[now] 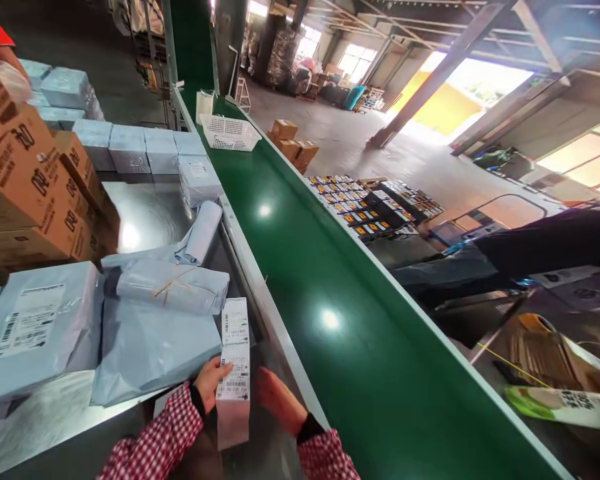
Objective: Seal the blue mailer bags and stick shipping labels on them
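A strip of white shipping labels (pixel 235 347) with barcodes lies on the steel table (pixel 145 213) beside the conveyor. My left hand (pixel 211 383) pinches the strip's left edge, thumb on the printed label. My right hand (pixel 279 400) hovers just right of the strip, fingers loosely curled, holding nothing. Both sleeves are red-and-white check. A flat grey mailer bag (pixel 150 350) lies directly left of the strip. A bundle of folded grey bags (pixel 175 287) bound with a rubber band rests behind it.
A green conveyor belt (pixel 320 267) runs along the right, with a white basket (pixel 229 132) at its far end. Brown cartons (pixel 30 180) stack at left beside packed grey parcels (pixel 130 147). A labelled parcel (pixel 35 327) lies near left. Boxes and pallets stand beyond the belt.
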A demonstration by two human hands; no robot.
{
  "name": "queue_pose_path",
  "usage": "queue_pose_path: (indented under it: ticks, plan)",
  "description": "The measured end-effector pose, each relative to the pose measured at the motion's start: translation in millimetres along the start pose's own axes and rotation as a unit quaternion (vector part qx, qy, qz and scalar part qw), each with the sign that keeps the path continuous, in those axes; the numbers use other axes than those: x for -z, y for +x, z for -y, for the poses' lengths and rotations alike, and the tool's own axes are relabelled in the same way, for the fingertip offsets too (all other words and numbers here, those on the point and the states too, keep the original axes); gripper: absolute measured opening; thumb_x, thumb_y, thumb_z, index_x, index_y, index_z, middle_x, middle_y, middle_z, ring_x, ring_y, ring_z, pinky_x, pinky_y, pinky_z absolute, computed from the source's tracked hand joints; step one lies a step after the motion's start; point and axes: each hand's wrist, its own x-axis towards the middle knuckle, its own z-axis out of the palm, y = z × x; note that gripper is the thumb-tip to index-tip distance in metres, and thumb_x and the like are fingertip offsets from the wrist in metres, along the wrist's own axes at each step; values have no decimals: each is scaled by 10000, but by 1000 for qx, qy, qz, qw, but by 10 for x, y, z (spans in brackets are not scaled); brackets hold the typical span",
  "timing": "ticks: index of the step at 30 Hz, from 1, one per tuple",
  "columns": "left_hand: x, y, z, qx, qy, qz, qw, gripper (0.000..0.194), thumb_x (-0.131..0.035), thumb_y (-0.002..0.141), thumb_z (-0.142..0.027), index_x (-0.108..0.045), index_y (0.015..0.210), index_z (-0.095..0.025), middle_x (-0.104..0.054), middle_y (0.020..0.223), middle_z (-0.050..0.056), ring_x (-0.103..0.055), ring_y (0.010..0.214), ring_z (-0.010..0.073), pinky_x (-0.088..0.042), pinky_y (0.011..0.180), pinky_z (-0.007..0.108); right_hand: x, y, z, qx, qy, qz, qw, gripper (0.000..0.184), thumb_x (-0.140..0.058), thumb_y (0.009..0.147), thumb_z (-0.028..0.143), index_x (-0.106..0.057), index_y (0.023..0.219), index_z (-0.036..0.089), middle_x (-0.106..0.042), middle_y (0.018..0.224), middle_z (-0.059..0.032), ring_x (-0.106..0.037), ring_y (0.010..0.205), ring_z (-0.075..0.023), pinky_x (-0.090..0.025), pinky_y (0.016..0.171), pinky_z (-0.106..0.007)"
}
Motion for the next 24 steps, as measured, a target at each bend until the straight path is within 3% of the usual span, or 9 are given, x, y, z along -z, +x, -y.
queue_pose_path:
  ticks: [2,5,9,13,14,16,18,21,24]
  plan:
    - [27,-27,53,-23,11,-5,1000,498,-933,530,-203,-679,952,-126,-781,851,87,-726,764,243,-582,754,374,-55,250,111,-17,80,-2,997,786,-699,702,689,-535,1333,250,-719,1085,-137,-722,944,-290,-544,862,-470]
    - [32,-71,44,-53,39,5,998,579,-948,518,-293,-677,1002,-128,-775,927,104,-720,820,244,-569,798,378,-208,611,332,69,82,56,993,916,-810,668,467,-370,1448,276,-713,1134,-96,-710,992,-263,-544,857,-427]
    - [-9,-69,-112,-144,109,-23,983,690,-919,567,-365,-593,1129,-133,-727,1044,126,-694,960,278,-552,854,390,-295,878,541,119,-4,58,991,548,-801,595,308,-630,1106,208,-749,969,-55,-703,886,-234,-541,818,-387]
    - [-135,17,-391,-178,156,-38,971,1044,-784,645,-212,-210,1516,-187,-700,1036,82,-682,926,246,-552,797,369,-221,1003,675,124,-86,39,988,325,-732,588,299,-686,889,183,-709,818,-30,-667,761,-208,-538,730,-356]
    - [-173,64,-464,-171,167,-24,971,1027,-730,635,-160,-217,1525,-188,-700,1010,65,-678,891,227,-545,776,346,-204,1031,716,128,-105,34,986,310,-722,586,305,-695,869,180,-691,826,-34,-660,760,-207,-538,720,-353]
    - [-238,190,-591,-143,187,-3,972,839,-633,584,-100,-447,1401,-154,-697,948,48,-664,828,197,-524,737,305,-182,1092,809,142,-148,15,979,277,-714,573,311,-713,815,175,-648,863,-46,-643,750,-202,-539,698,-350]
    - [-279,342,-677,-110,191,3,975,596,-571,539,-82,-630,1131,-125,-690,886,48,-652,791,186,-510,731,298,-169,1148,899,169,-208,-6,963,251,-698,573,316,-733,776,172,-627,948,-79,-631,739,-197,-546,690,-362]
    - [-320,529,-717,-103,182,-12,978,433,-532,503,-65,-677,903,-143,-667,802,27,-628,755,171,-492,744,301,-116,1166,964,222,-303,-12,927,266,-640,634,371,-769,773,184,-657,1047,-140,-661,781,-240,-566,736,-424]
    - [-375,606,-698,-111,174,-15,978,301,-574,498,-35,-678,753,-157,-627,692,-3,-585,670,150,-481,730,313,31,1110,907,256,-344,0,903,269,-610,715,450,-778,753,243,-720,933,-128,-687,870,-304,-558,834,-488]
